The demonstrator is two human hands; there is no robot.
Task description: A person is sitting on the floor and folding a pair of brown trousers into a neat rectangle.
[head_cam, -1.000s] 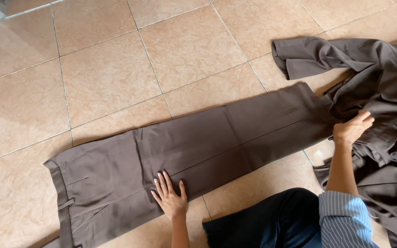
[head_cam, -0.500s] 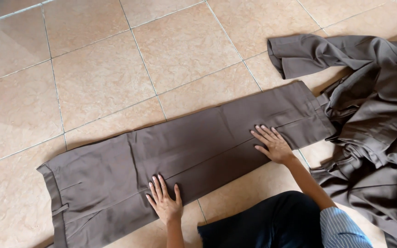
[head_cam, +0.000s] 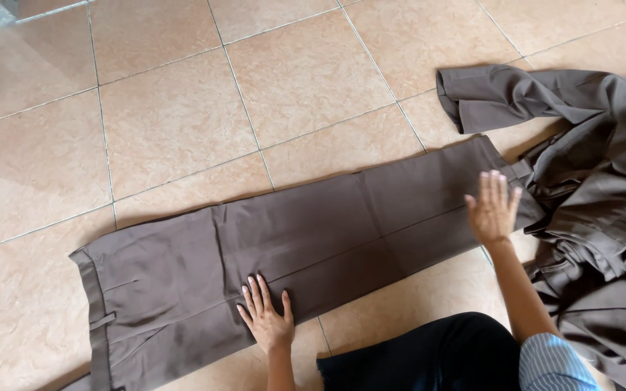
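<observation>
My left hand (head_cam: 268, 322) stays spread flat on the brown trousers (head_cam: 313, 246); my right hand (head_cam: 493, 210), fingers spread, has slid toward 3 o'clock, smoothing the legs.

Floor: tan tiles (head_cam: 168, 116) with pale grout lines.
Trousers: brown trousers (head_cam: 313, 246) lie flat, folded leg on leg, waistband at the left, hems at the right.
Left hand: left hand (head_cam: 267, 318) rests flat near the lower edge, fingers spread.
Right hand: right hand (head_cam: 492, 208), open, fingers together, over the hem end.
Heap: crumpled brown garments (head_cam: 595, 203) just right of the hems.
Person: dark-clad knee (head_cam: 436, 355), striped sleeve (head_cam: 556, 362).
</observation>
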